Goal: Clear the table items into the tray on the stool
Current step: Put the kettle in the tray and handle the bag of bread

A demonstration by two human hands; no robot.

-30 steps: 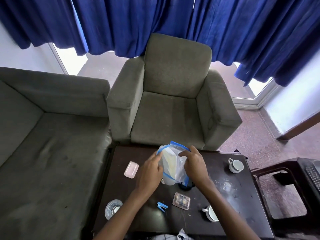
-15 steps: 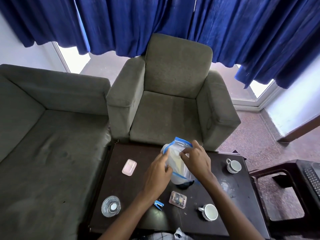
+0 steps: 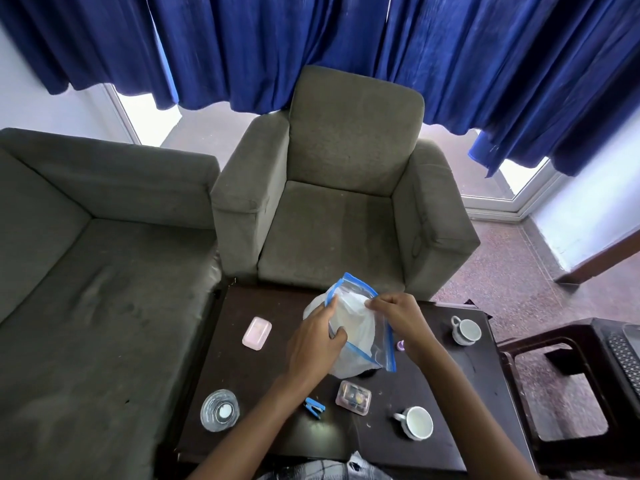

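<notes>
Both hands hold a clear zip bag [image 3: 360, 327] with blue edges and white contents above the dark table [image 3: 263, 375]. My left hand [image 3: 317, 341] grips the bag's left side; my right hand [image 3: 398, 315] pinches its right upper edge. On the table lie a pink case [image 3: 256, 333], a glass ashtray [image 3: 219, 410], a blue stapler [image 3: 315, 407], a small clear box [image 3: 353, 398], and two white cups [image 3: 465, 330] [image 3: 417, 422]. At the right stands the dark stool [image 3: 554, 351] with a black tray [image 3: 623, 355] only partly in view.
A grey armchair [image 3: 343, 216] stands behind the table and a grey sofa [image 3: 86, 271] to its left. Blue curtains [image 3: 311, 46] hang across the window. A small purple object [image 3: 401, 345] peeks out beside the bag.
The bag has been lifted and tilted; my right hand shifted to pinch its upper right edge, and my left hand moved along its left side. The view drifted slightly.
</notes>
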